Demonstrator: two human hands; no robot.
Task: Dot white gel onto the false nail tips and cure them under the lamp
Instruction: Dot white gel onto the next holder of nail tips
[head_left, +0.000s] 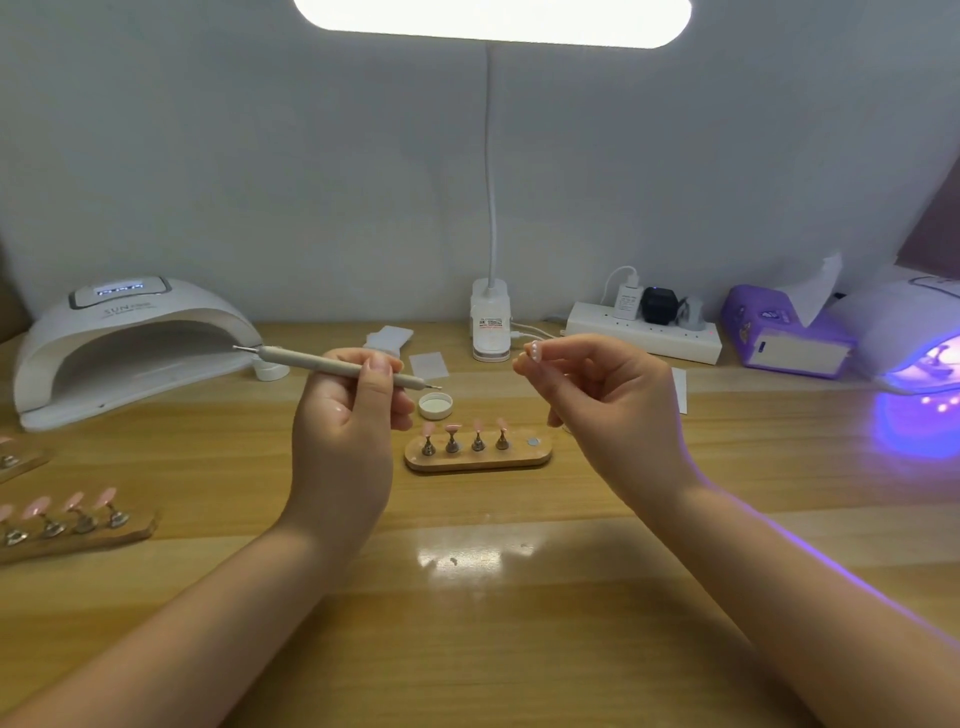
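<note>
Desk: wooden desk (467, 623) is stretching to a pale grey wall, with glare from the desk lamp (491, 322) shining on the wood.
Left hand: left hand (348, 410) is gripping the dotting tool (332, 365) with curled fingers, holding it nearly level above the desk, one metal end pointing at the left lamp, the other toward the cap.
Right hand: right hand (608, 400) is pinching a nail tip (532, 351) with white dots between thumb and fingertips, raised above the stand; how the tip is mounted is hidden by the fingers.
Stand: wooden stand (478, 454) is sitting between the hands, carrying four pink tips on metal holders, with one bare spot at its right end.
Cap: white cap (435, 405) is lying just behind the stand, partly hidden by the left fingers.
Left lamp: white curing lamp (130, 343) is standing at the back left, its mouth dark.
Right lamp: second lamp (914, 338) is glowing violet at the right edge, throwing purple light along the right forearm.
Others: two more stands (78, 525) with pink tips are lying at the left edge; a power strip (644, 332) with plugs and a purple tissue pack (779, 332) are sitting along the wall.
</note>
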